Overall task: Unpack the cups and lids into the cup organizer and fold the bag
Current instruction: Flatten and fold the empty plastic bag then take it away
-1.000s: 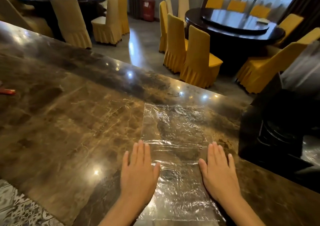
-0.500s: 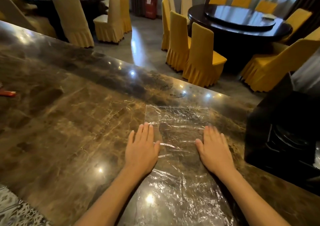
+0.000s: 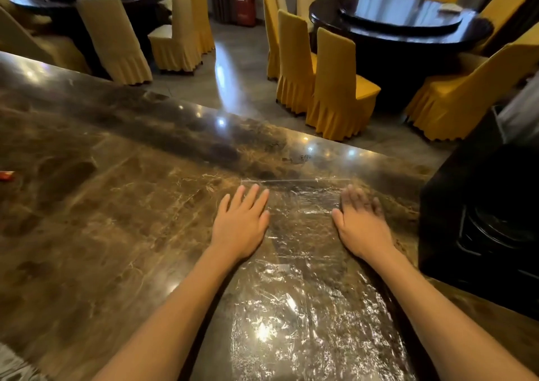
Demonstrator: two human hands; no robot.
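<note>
On the brown marble counter [image 3: 122, 205] we had the clear plastic bag [image 3: 303, 264] lying flat and crinkled, its far edge just beyond our fingertips. Our left hand [image 3: 242, 223] pressed palm-down on the bag's left edge with fingers straight and slightly spread; our right hand [image 3: 360, 226] lay flat on its right edge, fingers straight too, a little blurred. A black organizer [image 3: 481, 220] stood just right of the bag. Beyond the counter stood yellow-covered chairs [image 3: 335, 83] around dark round tables [image 3: 402, 21].
</note>
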